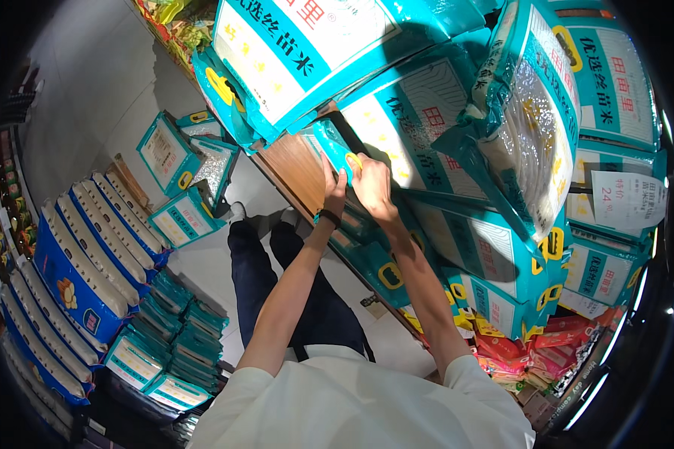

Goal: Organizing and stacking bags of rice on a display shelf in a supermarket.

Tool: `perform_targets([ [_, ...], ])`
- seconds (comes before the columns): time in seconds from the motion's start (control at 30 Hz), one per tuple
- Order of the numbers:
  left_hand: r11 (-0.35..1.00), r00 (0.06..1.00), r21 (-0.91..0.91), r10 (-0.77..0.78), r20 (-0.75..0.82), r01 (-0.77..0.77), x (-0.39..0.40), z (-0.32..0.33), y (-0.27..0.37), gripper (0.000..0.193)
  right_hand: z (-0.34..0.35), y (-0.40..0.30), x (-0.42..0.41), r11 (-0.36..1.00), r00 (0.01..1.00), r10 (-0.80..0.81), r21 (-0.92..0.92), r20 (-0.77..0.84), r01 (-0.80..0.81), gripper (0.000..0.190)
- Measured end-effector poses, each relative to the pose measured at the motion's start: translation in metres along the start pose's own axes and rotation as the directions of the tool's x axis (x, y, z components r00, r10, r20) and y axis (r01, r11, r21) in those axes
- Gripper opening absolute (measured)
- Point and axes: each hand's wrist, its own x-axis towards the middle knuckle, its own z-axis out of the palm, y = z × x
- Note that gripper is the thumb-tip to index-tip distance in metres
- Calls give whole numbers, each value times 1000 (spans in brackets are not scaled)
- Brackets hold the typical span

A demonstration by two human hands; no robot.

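Observation:
Before me on a wooden shelf edge [295,166] lies a teal-topped bag of rice [332,141] with a yellow handle. My right hand [372,181] has its fingers closed around that yellow handle. My left hand [333,185], with a dark band on the wrist, rests against the near end and side of the same bag, fingers extended. Large teal-and-white rice bags [292,56] are piled beyond my hands. To the right, a partly clear rice bag [531,118] leans tilted on the pile.
A hanging price card [629,199] is at the right. Several teal rice bags [168,151] stand on the floor at the left, near stacked blue bags [78,280] and a teal stack [135,359]. Red packets [500,348] fill the lower right.

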Motion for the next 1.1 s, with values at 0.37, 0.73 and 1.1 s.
perform_targets([
  [0.37, 983, 993, 144, 119, -7, -117, 23, 14, -13, 74, -10, 7, 28, 994, 992, 90, -50, -90, -95, 25],
  [0.73, 971, 991, 233, 87, -103, -61, 22, 24, 4, 81, 1, 18, 7, 994, 952, -91, -82, -293, 70, 25],
  [1.1, 875, 956, 451, 262, -136, -176, 13, 16, -5, 78, -22, 17, -31, 928, 927, -269, -329, -262, 176, 44],
])
